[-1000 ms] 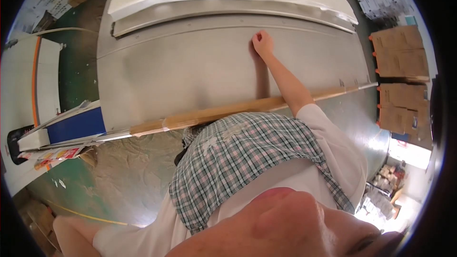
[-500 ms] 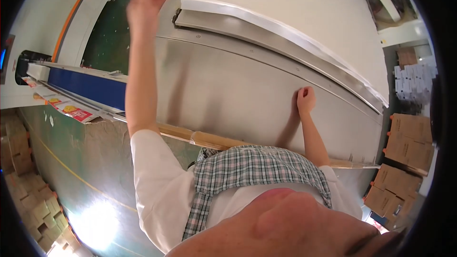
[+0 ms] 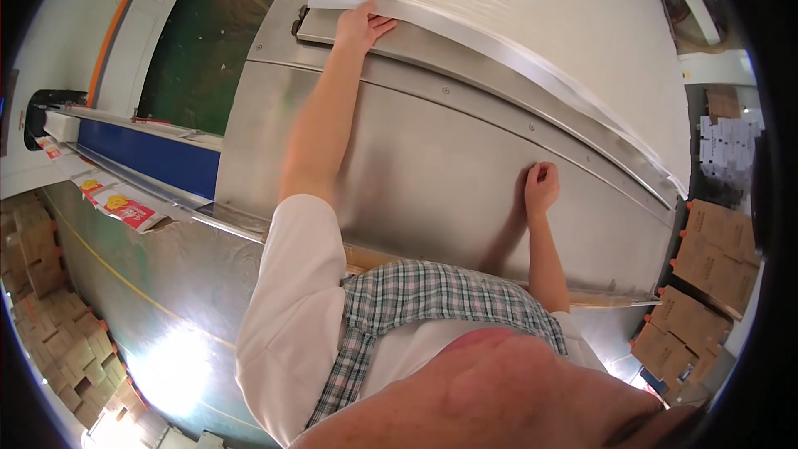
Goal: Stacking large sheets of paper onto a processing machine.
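Reaching my left hand, fingers spread, onto the paper stack's edge; right hand curled, bracing on the metal table.

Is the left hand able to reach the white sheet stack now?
Probably yes: the left hand already touches the near edge of the white sheet stack, and nothing lies between them.
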